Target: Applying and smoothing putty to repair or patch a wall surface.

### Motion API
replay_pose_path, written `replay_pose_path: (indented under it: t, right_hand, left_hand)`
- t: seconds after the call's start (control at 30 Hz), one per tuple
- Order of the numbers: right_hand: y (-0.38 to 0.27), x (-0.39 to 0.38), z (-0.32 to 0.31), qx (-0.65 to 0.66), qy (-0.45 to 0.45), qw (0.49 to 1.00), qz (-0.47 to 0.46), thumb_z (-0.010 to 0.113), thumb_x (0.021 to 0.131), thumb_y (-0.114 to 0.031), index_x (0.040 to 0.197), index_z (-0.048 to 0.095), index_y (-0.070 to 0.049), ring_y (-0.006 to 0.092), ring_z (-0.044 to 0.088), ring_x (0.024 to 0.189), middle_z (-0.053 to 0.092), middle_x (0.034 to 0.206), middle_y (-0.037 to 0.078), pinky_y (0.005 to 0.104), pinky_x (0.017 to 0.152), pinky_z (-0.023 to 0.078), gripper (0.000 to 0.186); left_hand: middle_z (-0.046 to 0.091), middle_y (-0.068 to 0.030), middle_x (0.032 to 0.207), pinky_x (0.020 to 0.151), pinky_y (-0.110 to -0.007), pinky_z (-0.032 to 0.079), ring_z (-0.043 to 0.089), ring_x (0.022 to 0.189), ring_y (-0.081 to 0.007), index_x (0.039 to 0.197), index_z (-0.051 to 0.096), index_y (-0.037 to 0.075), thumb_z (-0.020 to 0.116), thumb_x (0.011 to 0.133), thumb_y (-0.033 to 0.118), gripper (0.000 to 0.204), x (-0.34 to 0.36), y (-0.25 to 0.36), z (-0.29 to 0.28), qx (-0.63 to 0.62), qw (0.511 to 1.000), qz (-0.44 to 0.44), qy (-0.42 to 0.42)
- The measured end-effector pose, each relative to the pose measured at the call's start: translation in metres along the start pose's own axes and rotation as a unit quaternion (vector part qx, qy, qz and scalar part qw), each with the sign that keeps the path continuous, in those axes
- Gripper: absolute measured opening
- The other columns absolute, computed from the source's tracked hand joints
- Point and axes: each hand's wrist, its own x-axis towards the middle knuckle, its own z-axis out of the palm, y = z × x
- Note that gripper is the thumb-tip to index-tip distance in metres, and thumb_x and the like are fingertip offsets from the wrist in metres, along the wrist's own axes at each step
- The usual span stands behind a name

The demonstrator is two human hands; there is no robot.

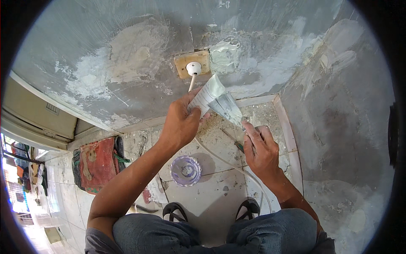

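My left hand (179, 125) is closed on a white lined card (201, 100), whose far end carries a lump of pale green putty (216, 86). In my right hand (262, 148) is a putty knife (226, 106), gripped near its handle. Its blade is smeared with putty and overlaps or touches the card's edge; I cannot tell which. Just beyond both hands, a yellowish square plate (180, 67) with a round white cable fitting (193, 67) sits on the wall. A wet-looking putty patch (224, 57) lies right beside that plate.
A white cable (218, 157) runs from the fitting down across the tiled floor. A purple-and-white bowl (186, 170) stands between my feet and the wall. To the left lies a worn red bag (99, 163). A thin tool (232, 140) rests near the wall's base. Another wall (338, 139) rises at right.
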Motion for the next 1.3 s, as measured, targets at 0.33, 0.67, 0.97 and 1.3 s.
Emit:
replay_pose_path:
  t: [0.33, 0.67, 0.97, 1.3]
  right_hand:
    - [-0.004, -0.005, 0.005, 0.014, -0.009, 0.999, 0.028, 0.062, 0.086, -0.004, 0.125, 0.059, -0.003, 0.0254, 0.058, 0.065, 0.051, 0.082, 0.012, 0.036, 0.053, 0.048, 0.039]
    - [0.005, 0.001, 0.004, -0.012, 0.002, 1.0, 0.003, 0.061, 0.085, 0.0, 0.123, 0.061, -0.003, 0.0246, 0.059, 0.066, 0.053, 0.084, 0.012, 0.0357, 0.056, 0.049, 0.038]
    - [0.006, 0.007, 0.001, 0.006, 0.015, 1.0, 0.006, 0.06, 0.085, 0.003, 0.122, 0.062, -0.002, 0.0229, 0.056, 0.064, 0.053, 0.083, 0.012, 0.0333, 0.056, 0.047, 0.037]
    - [0.012, 0.011, -0.008, -0.022, -0.023, 0.999, -0.02, 0.062, 0.084, 0.002, 0.121, 0.063, -0.004, 0.0232, 0.056, 0.063, 0.054, 0.083, 0.01, 0.034, 0.056, 0.047, 0.038]
  left_hand:
    - [0.066, -0.0121, 0.109, 0.081, -0.026, 0.051, 0.063, 0.095, -0.0135, 0.136, 0.044, -0.008, 0.042, 0.092, -0.004, 0.045, -0.005, -0.015, 0.009, 0.009, 1.0, -0.006, -0.028]
    - [0.066, -0.0109, 0.108, 0.085, -0.027, 0.048, 0.063, 0.098, -0.013, 0.135, 0.046, -0.008, 0.043, 0.09, -0.005, 0.045, 0.003, -0.014, -0.009, 0.016, 0.997, 0.017, -0.073]
    - [0.067, -0.0106, 0.102, 0.079, -0.028, 0.048, 0.065, 0.092, -0.0139, 0.134, 0.048, -0.007, 0.044, 0.089, -0.005, 0.046, 0.0, -0.009, -0.007, 0.027, 0.997, -0.001, -0.068]
    - [0.063, -0.0079, 0.081, 0.065, -0.028, 0.048, 0.058, 0.067, -0.0132, 0.124, 0.055, -0.005, 0.044, 0.092, 0.003, 0.034, 0.005, 0.007, -0.022, 0.087, 0.988, -0.035, -0.125]
